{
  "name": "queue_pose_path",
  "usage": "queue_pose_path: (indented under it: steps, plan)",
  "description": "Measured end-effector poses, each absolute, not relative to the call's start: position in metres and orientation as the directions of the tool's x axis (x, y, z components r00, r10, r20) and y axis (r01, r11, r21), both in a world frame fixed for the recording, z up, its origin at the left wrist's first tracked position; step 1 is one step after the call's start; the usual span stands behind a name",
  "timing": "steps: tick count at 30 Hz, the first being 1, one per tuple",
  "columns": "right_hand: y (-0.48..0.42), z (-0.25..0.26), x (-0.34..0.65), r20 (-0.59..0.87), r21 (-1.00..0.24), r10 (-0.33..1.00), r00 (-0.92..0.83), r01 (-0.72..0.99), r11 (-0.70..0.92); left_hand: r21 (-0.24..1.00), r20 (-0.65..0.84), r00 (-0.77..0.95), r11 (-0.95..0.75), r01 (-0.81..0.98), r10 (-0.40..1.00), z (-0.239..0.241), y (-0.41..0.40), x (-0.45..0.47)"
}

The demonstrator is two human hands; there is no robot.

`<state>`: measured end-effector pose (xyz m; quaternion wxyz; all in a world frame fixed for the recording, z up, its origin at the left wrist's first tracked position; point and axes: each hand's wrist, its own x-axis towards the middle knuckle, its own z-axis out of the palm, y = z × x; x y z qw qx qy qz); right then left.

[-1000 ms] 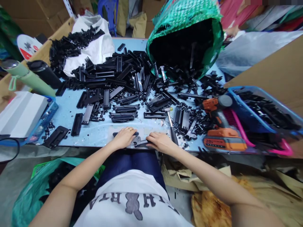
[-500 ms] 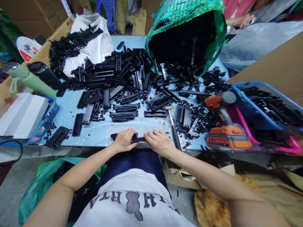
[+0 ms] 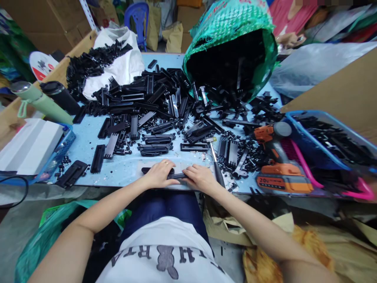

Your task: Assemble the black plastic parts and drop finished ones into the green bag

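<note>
At the table's near edge, a long black plastic part (image 3: 177,176) lies between my two hands, over a pale pad (image 3: 188,162). My left hand (image 3: 160,173) is wrapped over its left portion, and a dark rounded end sticks out past the fingers. With bent fingers, my right hand (image 3: 200,179) grips the right end, which it mostly hides. A hammer (image 3: 217,167) with a dark handle lies just right of that hand. Beyond the pad sit a black slotted bar (image 3: 194,147) and a pair of assembled black pieces (image 3: 155,148).
An orange cordless drill (image 3: 279,161) stands at right, beside a blue basket (image 3: 330,114) of black parts. A green woven sack (image 3: 229,31) opens toward me over heaped parts. Bottles (image 3: 44,100) and a white box (image 3: 32,145) stand left. Across the table is a person's hand (image 3: 290,39).
The whole view has shifted slightly, so the table appears lower. My left hand has flattened somewhat over the black part, and both hands still hold it in nearly the same place.
</note>
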<state>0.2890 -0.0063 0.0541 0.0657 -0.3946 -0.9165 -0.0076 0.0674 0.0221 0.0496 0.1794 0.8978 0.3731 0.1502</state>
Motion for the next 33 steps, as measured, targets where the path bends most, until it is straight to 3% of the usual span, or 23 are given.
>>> queue_pose_path:
  steps: [3,6,10,16,22,26,28,30,33]
  plan:
    - [-0.007,0.032,0.297,0.152,-0.138,0.719,-0.678,0.706,0.694,0.342,0.196,0.619,-0.644,0.684,0.761,0.062,0.073,0.094]
    - [-0.011,0.022,0.298,0.169,-0.175,0.718,-0.676,0.696,0.696,0.217,0.045,0.529,-0.525,0.823,0.847,0.067,0.137,0.127]
    - [-0.008,0.030,0.304,0.196,-0.221,0.745,-0.637,0.712,0.667,0.200,-0.026,0.467,-0.453,0.869,0.884,0.060,0.187,0.159]
    - [0.081,0.065,0.330,0.292,-0.255,0.910,-0.295,0.893,0.371,0.205,-0.062,0.413,-0.393,0.896,0.909,0.045,0.185,0.161]
    - [0.192,0.077,0.291,-0.060,-0.022,0.991,-0.120,0.993,0.119,0.199,-0.023,0.478,-0.465,0.863,0.878,0.048,0.173,0.170]
    - [0.215,0.081,0.268,-0.105,-0.003,0.993,-0.053,0.999,0.053,0.224,0.017,0.501,-0.492,0.841,0.865,0.066,0.169,0.167]
    - [0.209,0.085,0.271,-0.088,-0.013,0.995,-0.043,0.999,0.042,0.272,0.088,0.475,-0.480,0.834,0.876,0.075,0.155,0.147]
    - [0.190,0.089,0.279,-0.009,-0.105,0.997,-0.074,0.992,0.073,0.429,0.212,0.392,-0.445,0.786,0.895,0.078,0.130,0.113]
    - [0.135,0.090,0.289,0.100,-0.445,0.975,-0.199,0.867,0.223,0.768,0.254,0.159,-0.299,0.566,0.954,0.069,0.078,0.053]
